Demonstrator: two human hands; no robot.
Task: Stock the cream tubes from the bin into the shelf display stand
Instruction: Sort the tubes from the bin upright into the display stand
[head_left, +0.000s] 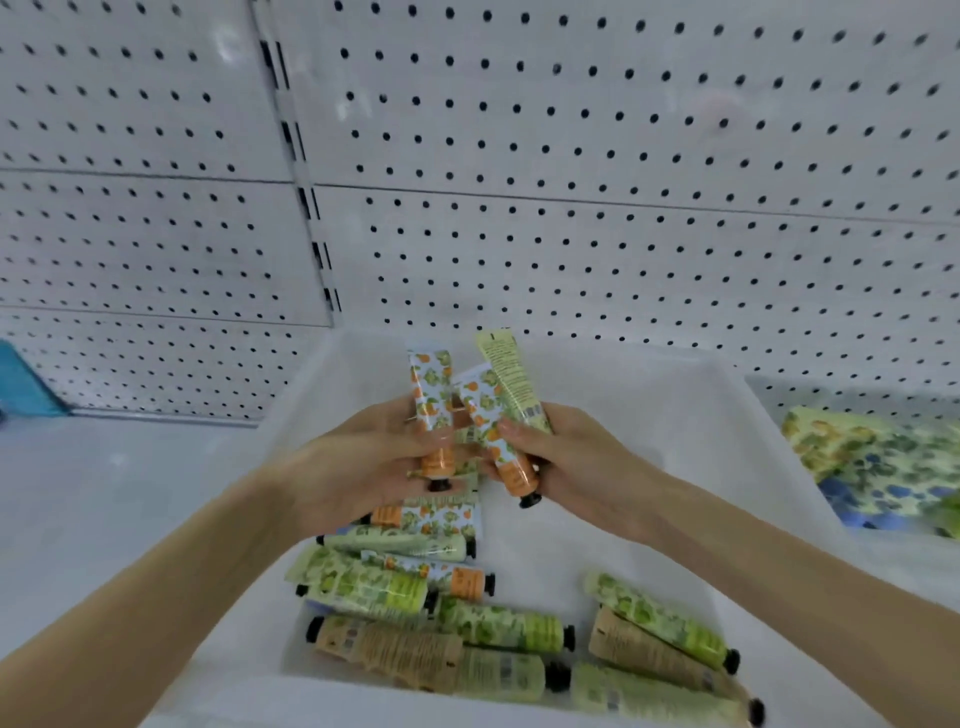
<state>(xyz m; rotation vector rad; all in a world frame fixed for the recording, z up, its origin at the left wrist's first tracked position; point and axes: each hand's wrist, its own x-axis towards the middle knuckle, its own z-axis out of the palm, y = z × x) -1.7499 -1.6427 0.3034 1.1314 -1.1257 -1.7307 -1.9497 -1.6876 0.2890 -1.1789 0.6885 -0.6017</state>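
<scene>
A translucent white bin (691, 415) stands on the shelf in front of me. Several cream tubes (441, 618) lie loose on its bottom, green, orange and tan, with black caps. Both hands meet above the bin. My left hand (358, 462) grips an orange-patterned tube (431, 389) held upright, cap down. My right hand (571, 457) holds two tubes, an orange-patterned one (485, 421) and a pale green one (511, 374), both pointing up. The two hands' fingertips almost touch.
A white pegboard wall (571, 182) rises behind the bin. The white shelf surface (119, 488) spreads to the left. A display stand with green and blue fruit print (878, 462) sits at the right edge. A blue object (26, 384) shows at the far left.
</scene>
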